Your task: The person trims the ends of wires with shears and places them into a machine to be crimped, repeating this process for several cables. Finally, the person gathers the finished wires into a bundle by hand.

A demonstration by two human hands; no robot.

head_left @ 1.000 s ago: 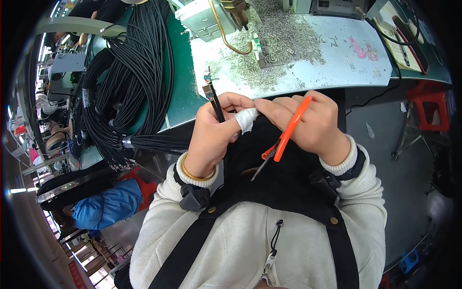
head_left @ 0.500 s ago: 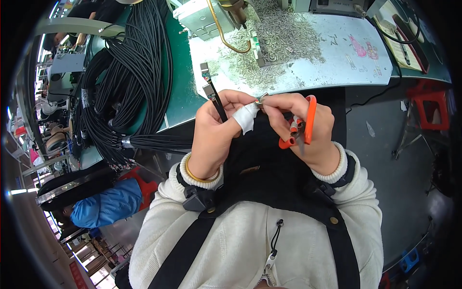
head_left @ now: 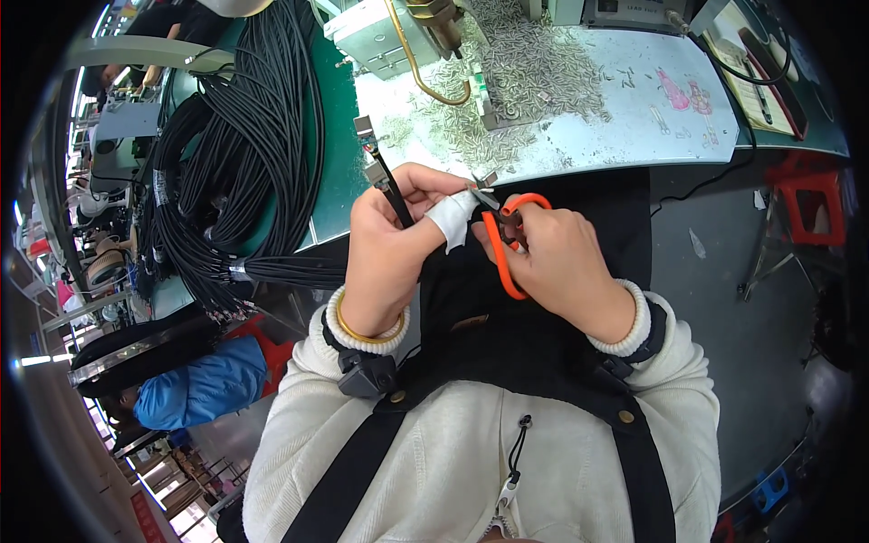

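My left hand [head_left: 380,249], with white tape [head_left: 453,220] wrapped on its thumb, is closed on black cables [head_left: 395,192]. Two small metal connectors [head_left: 365,127] stick up on cable ends beyond the fingers. Another metal connector [head_left: 487,180] sits at the pinched thumb and forefinger tips; which cable it belongs to is hidden. My right hand [head_left: 570,267] grips scissors [head_left: 503,255] with orange handles, fingers around and in the handles. The grey blades point up and left, close to that connector. Whether they touch it I cannot tell.
A bench machine [head_left: 376,41] with a copper-coloured tube stands at the far side, beside a heap of small metal pieces [head_left: 543,77] on a pale board [head_left: 670,136]. Bundled black cables [head_left: 249,163] cover the left bench. Red stools [head_left: 810,204] and a blue-clad person [head_left: 204,385] are at the sides.
The scissors have swung from resting in my right palm to a working grip, blades now toward the left fingertips. My right fingers have left the connector. My left hand has shifted slightly left.
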